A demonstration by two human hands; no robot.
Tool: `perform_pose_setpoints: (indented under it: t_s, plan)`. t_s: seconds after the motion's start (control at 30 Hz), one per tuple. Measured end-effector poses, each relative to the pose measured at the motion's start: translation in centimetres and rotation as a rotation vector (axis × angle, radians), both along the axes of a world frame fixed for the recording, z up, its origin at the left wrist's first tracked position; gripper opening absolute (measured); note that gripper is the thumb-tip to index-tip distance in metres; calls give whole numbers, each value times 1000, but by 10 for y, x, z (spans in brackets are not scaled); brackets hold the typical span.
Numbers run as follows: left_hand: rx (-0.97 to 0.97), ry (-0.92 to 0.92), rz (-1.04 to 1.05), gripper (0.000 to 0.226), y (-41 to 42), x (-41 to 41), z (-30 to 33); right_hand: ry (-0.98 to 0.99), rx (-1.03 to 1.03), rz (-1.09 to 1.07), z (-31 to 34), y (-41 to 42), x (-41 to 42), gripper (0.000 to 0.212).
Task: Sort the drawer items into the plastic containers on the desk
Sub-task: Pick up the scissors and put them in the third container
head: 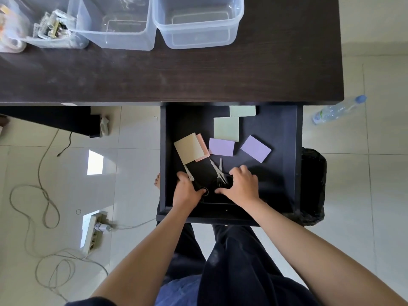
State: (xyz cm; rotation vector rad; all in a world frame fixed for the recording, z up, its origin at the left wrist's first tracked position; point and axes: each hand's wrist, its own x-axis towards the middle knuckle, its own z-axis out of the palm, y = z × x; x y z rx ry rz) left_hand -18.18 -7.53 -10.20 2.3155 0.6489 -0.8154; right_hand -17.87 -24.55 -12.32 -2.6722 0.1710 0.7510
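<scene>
We see two pairs of scissors in the open drawer, near its front, both with steel blades and black handles. The left scissors have their blade tip tucked under a tan pad, and our left hand is curled round their handle loops. The right scissors lie with blades slightly parted, pointing away from us; our right hand covers their handles with bent fingers, though we cannot tell whether it truly grips them. The two hands sit close together, not touching.

Beyond the scissors lie note pads: a pink pad under the tan one, two purple pads, and two pale green pads, the far one partly under the surface.

On that dark surface stand clear plastic tubs: two look bare inside, and one at left holds small clutter we cannot make out. A water bottle lies on the tiled floor to the right.
</scene>
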Motion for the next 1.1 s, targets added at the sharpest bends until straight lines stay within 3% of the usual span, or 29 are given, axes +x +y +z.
perform_pose_setpoints:
  t_s: [0.2,0.37,0.57,0.7,0.87,1.1]
  plan:
    - [-62,33,92,58,2,4,5,-3,3,-60,-2,19,-2,66]
    - [-59,70,107,58,3,4,8,124,163,-312,-1,37,0,49]
    - [-22,94,134,48,6,4,14,124,107,-304,-1,41,-1,44]
    - [-71,80,203,43,11,1,22,190,278,-343,0,37,-8,37]
    - [-142,26,234,34,20,-2,43,198,353,-339,22,33,-7,40]
    - [-319,-92,240,30,67,-2,80,64,649,-449,85,78,-1,56]
